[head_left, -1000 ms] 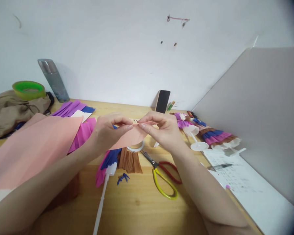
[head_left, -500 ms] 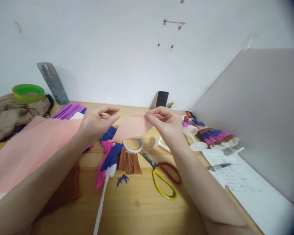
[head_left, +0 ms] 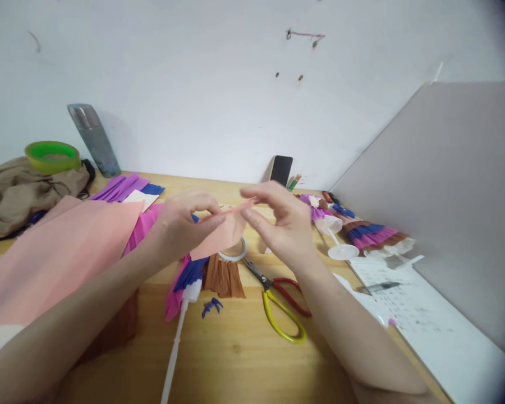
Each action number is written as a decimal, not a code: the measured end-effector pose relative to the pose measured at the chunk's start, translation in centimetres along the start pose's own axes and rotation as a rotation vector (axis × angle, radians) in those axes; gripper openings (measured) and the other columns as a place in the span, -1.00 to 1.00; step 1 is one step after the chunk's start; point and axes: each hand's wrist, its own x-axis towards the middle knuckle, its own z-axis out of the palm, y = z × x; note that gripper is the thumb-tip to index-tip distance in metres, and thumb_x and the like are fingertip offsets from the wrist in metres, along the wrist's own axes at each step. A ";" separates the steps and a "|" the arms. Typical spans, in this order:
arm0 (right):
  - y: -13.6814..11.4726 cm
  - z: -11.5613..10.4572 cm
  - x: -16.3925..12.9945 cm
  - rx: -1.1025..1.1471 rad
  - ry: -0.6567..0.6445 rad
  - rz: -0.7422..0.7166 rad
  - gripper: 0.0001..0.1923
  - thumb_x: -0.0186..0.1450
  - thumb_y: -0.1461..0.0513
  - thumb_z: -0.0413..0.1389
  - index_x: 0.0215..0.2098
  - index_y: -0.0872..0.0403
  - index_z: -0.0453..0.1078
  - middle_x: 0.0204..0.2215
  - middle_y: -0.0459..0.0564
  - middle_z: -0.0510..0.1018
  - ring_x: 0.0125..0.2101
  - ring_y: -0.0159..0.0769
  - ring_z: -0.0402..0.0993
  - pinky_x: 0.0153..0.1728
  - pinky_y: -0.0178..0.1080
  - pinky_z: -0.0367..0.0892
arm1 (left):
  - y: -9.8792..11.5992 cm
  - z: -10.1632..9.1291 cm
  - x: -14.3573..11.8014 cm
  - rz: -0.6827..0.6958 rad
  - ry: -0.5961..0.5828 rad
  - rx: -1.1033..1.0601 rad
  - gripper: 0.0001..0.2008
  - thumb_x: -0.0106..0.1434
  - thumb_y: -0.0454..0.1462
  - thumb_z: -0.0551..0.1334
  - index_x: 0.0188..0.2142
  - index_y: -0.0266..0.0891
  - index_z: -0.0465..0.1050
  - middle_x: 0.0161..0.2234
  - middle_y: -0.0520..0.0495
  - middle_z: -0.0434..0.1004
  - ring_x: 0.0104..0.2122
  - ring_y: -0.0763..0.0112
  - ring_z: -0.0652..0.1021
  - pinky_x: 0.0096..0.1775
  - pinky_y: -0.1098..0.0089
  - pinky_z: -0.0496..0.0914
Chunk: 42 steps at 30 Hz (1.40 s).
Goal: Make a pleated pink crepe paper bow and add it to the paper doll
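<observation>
The left hand [head_left: 183, 224] pinches a small peach piece [head_left: 223, 235] by its top edge, thumb and finger together. The right hand [head_left: 284, 224] is partly open, finger and thumb apart around the piece's right end; I can't tell if the thumb touches it. The piece is up in the middle, with scissors [head_left: 267, 282] to its near right. This looks like folding the edge. Next, the right fingers seem to need a soft pinch there.

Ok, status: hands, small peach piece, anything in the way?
Left hand pinching small peach piece; right hand open at its edge. Piece partly hiding white ring. Scissors lying nearby, untouched.
</observation>
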 end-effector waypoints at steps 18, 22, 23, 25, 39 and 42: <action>-0.3 2.8 -1.3 0.015 -0.066 0.053 -0.70 0.24 0.17 0.20 -0.06 0.03 0.45 -0.17 0.08 0.59 -0.18 -0.18 0.52 -0.23 -0.12 0.47 | 2.4 0.9 -0.7 -0.653 -0.014 -0.868 -0.68 0.22 -0.09 0.26 -0.34 -0.34 0.60 -0.35 -0.17 0.67 -0.32 0.27 0.63 -0.22 0.35 0.51; 0.2 2.7 -1.1 -0.011 0.025 0.098 -0.78 0.18 0.23 0.23 -0.18 0.05 0.49 -0.27 0.03 0.62 -0.26 -0.20 0.53 -0.30 -0.16 0.46 | 2.6 1.3 -1.2 -0.663 -0.033 -0.975 -0.55 0.25 -0.02 0.24 -0.10 -0.35 0.57 -0.09 -0.29 0.63 -0.05 0.08 0.59 0.00 0.17 0.46; 0.4 2.7 -1.1 -0.014 0.042 0.107 -0.81 0.18 0.25 0.22 -0.20 0.05 0.50 -0.30 0.02 0.62 -0.29 -0.22 0.53 -0.32 -0.17 0.46 | 2.7 1.4 -1.3 -0.674 -0.041 -0.987 -0.53 0.26 0.00 0.23 -0.07 -0.36 0.56 -0.05 -0.31 0.61 -0.02 0.06 0.58 0.03 0.14 0.44; 0.6 2.8 -1.0 -0.009 0.075 0.138 -0.86 0.20 0.27 0.18 -0.25 0.05 0.51 -0.34 -0.01 0.62 -0.35 -0.26 0.52 -0.35 -0.19 0.45 | 2.7 1.6 -1.4 -0.699 -0.049 -0.985 -0.51 0.26 0.01 0.22 -0.05 -0.36 0.55 -0.03 -0.32 0.60 0.00 0.06 0.57 0.06 0.12 0.42; 0.6 0.0 0.4 0.114 -0.074 0.132 -0.90 0.18 0.32 0.18 -0.41 0.06 0.56 -0.45 -0.05 0.66 -0.44 -0.32 0.54 -0.37 -0.24 0.43 | 0.9 -0.5 0.4 -0.514 -0.038 -0.540 -0.16 -0.19 -0.31 0.49 0.14 -0.09 0.35 0.00 -0.15 0.52 -0.43 0.46 0.55 -0.54 0.53 0.42; 0.3 0.2 0.2 0.132 -0.165 0.101 -0.89 0.20 0.32 0.18 -0.36 0.06 0.57 -0.43 -0.06 0.67 -0.44 -0.34 0.55 -0.40 -0.27 0.42 | 1.0 -0.4 0.3 -0.611 -0.153 -0.599 -0.59 -0.13 -0.27 0.48 -0.22 -0.25 0.55 -0.44 -0.05 0.59 -0.61 0.51 0.49 -0.58 0.51 0.39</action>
